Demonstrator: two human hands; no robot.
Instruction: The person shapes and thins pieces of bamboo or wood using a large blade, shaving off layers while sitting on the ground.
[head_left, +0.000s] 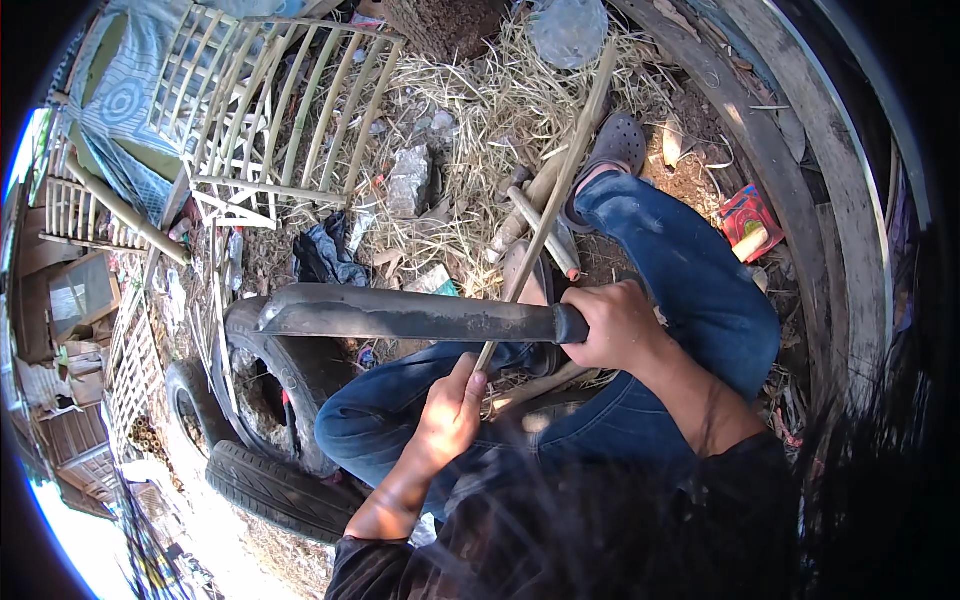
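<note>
My right hand (pixel 620 325) is closed round the dark handle of a machete (pixel 410 314), whose broad blade reaches out to the left across my lap. With my left hand (pixel 450 418) I grip the near end of a long thin bamboo strip (pixel 550 220), thumb laid along it. From there the strip slants up and away to the right, past my shoe. Blade and strip cross just left of the machete's handle; whether they touch I cannot tell. The blade hides part of the strip's surroundings and of my knee.
Old tires (pixel 270 490) lie at my left. Beyond them stands a bamboo slat frame (pixel 290 110). A grey stone block (pixel 409 182) rests among pale shavings (pixel 460 120). Short wooden pieces (pixel 530 210) lie by my shoe, a red packet (pixel 748 220) at right near long planks (pixel 770 130).
</note>
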